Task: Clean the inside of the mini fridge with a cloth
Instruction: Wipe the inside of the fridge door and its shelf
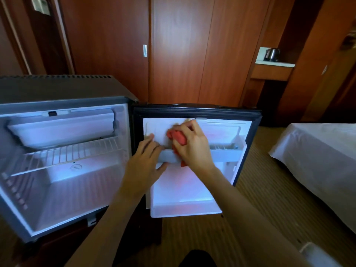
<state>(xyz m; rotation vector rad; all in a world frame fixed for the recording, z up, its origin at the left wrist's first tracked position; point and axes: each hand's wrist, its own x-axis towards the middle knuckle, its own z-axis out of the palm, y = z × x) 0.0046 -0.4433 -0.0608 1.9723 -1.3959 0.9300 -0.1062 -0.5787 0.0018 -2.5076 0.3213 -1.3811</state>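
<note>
Between the right hand's fingers point(185, 130), bunched cloth point(177, 137) wipes the door liner point(221, 130); left hand point(146, 160) braces, fingers straight. Next: door shelf point(221, 155) below.

Reddish-brown wooden wall panels point(107, 35) fill the back of the room, with tall wardrobe doors point(192, 54) running floor to ceiling and a small pale handle plate point(144, 50) on 1 panel. At the upper left stands a darker door frame point(11, 35). To the right, a recessed niche holds a white counter point(275, 63) with a dark kettle point(272, 54) on it. The floor is a tan striped carpet point(256, 182). A bed point(317, 155) with white sheets sits at the right edge. The light is dim and warm
</note>
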